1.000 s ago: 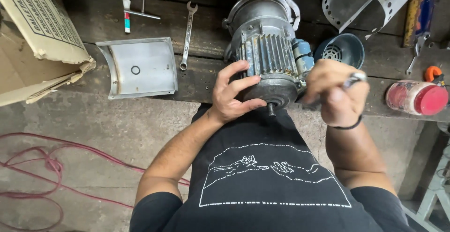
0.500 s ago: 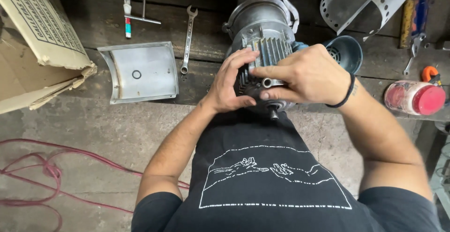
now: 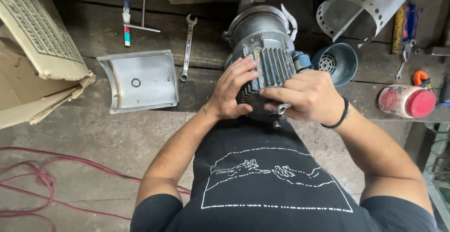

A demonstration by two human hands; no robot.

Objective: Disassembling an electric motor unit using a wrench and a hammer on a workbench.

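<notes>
Head view first, nearest to me: my left hand (image 3: pixel 229 91) lies on the near end of the electric motor (image 3: pixel 265 58), fingers (image 3: pixel 243 70) spread over its blue ribbed housing, thumb curled under the end cap. My right hand (image 3: pixel 304 96) covers the motor's right side, fingers closed around a small metal tool (image 3: pixel 282 108) at the end cap. I see the motor sitting at the front edge of the desk (image 3: pixel 206 49). Left of it lie a curved metal cover (image 3: pixel 140 79) and a wrench (image 3: pixel 187 47); right, a blue fan cover (image 3: pixel 337 63) and a red-lidded jar (image 3: pixel 408 101). Farther back lies a perforated metal shroud (image 3: pixel 370 4).
</notes>
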